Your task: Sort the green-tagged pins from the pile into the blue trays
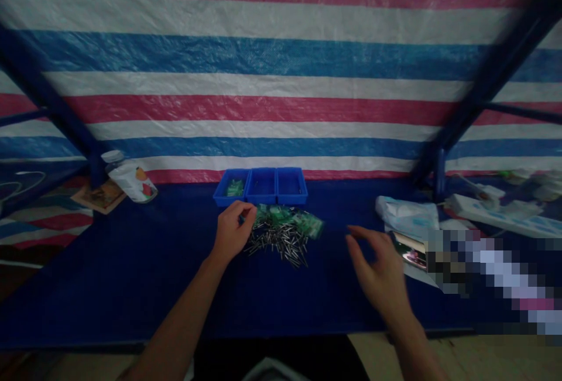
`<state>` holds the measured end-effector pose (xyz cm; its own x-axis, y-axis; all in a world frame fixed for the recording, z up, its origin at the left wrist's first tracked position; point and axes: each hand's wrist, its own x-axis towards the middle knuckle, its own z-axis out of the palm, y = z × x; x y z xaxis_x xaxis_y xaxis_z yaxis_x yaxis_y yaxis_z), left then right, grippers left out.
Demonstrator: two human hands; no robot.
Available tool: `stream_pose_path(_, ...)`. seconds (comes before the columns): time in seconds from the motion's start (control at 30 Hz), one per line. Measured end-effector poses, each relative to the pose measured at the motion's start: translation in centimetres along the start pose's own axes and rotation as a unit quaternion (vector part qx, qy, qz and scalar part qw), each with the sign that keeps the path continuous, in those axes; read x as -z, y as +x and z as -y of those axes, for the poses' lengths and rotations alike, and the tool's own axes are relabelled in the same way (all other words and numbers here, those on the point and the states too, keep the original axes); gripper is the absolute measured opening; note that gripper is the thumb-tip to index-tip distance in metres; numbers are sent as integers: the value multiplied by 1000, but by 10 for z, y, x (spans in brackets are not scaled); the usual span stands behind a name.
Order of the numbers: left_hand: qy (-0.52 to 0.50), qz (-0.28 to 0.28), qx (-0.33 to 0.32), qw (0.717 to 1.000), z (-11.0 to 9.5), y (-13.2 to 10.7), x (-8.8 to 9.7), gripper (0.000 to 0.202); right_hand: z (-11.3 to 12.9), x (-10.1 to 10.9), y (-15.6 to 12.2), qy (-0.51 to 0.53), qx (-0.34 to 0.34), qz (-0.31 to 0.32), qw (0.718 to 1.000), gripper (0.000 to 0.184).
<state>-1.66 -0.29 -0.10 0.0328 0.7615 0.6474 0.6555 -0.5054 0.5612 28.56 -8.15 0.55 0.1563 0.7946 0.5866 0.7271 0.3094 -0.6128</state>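
Note:
My left hand [232, 232] rests at the left edge of a heap of small metal pins [278, 240], its fingers curled in a pinch at the pile; what they grip is too small to make out. Green circuit-board pieces [290, 217] lie along the back of the heap. My right hand [377, 270] hovers over the dark blue table [144, 275] to the right of the heap, fingers spread and holding nothing. Behind the heap stand three joined blue trays [261, 186]; the left one holds a few green pieces [235, 188].
A tilted plastic bottle [129, 179] and a flat card [99, 196] lie at the back left. White packets [408, 214], a power strip [487, 208] and papers crowd the right side. Blue frame posts [439, 176] rise at both back corners before a striped tarp [281, 76].

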Motion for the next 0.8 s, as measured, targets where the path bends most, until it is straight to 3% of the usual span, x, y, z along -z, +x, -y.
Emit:
stream_pose_path(0.07,2,-2,1,1000,1,0,-1,18,-30,29,-22,-118,0,-71,990,36)
stream_pose_path(0.13,5,3,3,1000,1,0,-2,18,-57,51,-36,-231,-54,-123,964,46)
stream_pose_path(0.27,11,18,1,1000,3,0,-3,18,-90,72,-45,-290,-143,-93,942,66)
stream_pose_path(0.5,13,25,3,1000,4,0,-2,16,-98,77,-50,-264,-130,-43,955,67)
stream_pose_path(0.8,15,36,8,999,3,0,-2,17,-109,73,-54,-261,-41,-75,962,61)
